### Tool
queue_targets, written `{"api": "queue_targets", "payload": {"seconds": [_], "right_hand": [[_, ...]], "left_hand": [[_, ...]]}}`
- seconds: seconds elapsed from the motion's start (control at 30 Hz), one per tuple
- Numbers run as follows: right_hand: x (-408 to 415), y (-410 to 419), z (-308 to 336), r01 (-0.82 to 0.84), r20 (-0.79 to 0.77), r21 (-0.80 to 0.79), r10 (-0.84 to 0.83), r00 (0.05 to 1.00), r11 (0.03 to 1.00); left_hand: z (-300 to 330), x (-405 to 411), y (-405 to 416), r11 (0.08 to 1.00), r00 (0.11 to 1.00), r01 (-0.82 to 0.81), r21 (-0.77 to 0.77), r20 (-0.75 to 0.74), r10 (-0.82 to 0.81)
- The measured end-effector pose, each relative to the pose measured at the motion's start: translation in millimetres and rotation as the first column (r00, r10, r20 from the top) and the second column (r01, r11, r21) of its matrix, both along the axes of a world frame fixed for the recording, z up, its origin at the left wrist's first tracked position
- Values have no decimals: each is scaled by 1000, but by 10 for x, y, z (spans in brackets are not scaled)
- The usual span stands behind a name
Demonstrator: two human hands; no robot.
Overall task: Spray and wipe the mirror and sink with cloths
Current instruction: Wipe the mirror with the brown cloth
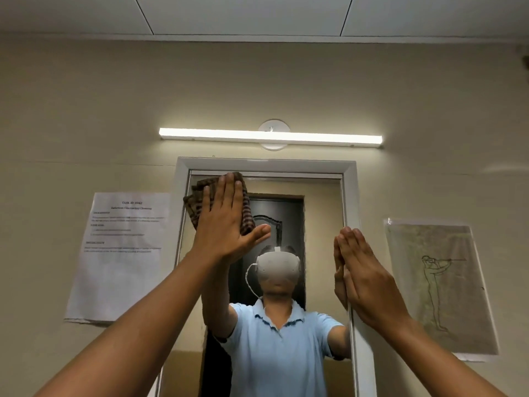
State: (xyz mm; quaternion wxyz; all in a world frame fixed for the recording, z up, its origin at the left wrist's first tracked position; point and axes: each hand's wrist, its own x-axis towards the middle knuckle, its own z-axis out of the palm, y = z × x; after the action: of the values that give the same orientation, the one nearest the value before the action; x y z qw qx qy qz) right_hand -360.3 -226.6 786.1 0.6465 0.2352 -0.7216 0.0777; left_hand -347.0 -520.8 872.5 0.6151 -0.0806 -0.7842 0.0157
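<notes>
A white-framed mirror (320,213) hangs on the beige wall in front of me. My left hand (226,224) lies flat with fingers spread, pressing a brown checked cloth (200,196) against the glass in the upper left corner. My right hand (363,270) rests flat against the mirror's right frame, fingers together, holding nothing. The glass reflects a person in a light blue shirt and a dark door behind. The sink is out of view.
A lit tube light (270,137) runs along the wall above the mirror. A printed sheet (120,253) is taped left of the mirror, and a sketch in a plastic sleeve (440,285) hangs to the right.
</notes>
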Motion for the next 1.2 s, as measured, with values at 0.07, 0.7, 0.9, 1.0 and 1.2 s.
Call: {"api": "queue_targets", "payload": {"seconds": [0.07,0.7,0.9,1.0,1.2], "right_hand": [[24,44,18,4,3,17,-4,1000,1000],[-27,193,-122,35,24,37,-36,999,999],[-39,185,-172,9,36,26,-10,999,1000],[-44,192,-163,12,34,31,-13,999,999],[-46,188,-168,21,32,35,-22,999,999]], "left_hand": [[48,-15,185,999,1000,0,-50,3,0],[153,-230,1411,896,990,129,-425,4,-141],[17,-218,1428,893,988,61,-447,-97,-116],[14,-215,1436,903,990,107,-416,-40,-135],[125,-182,1418,916,989,147,-374,23,-149]]}}
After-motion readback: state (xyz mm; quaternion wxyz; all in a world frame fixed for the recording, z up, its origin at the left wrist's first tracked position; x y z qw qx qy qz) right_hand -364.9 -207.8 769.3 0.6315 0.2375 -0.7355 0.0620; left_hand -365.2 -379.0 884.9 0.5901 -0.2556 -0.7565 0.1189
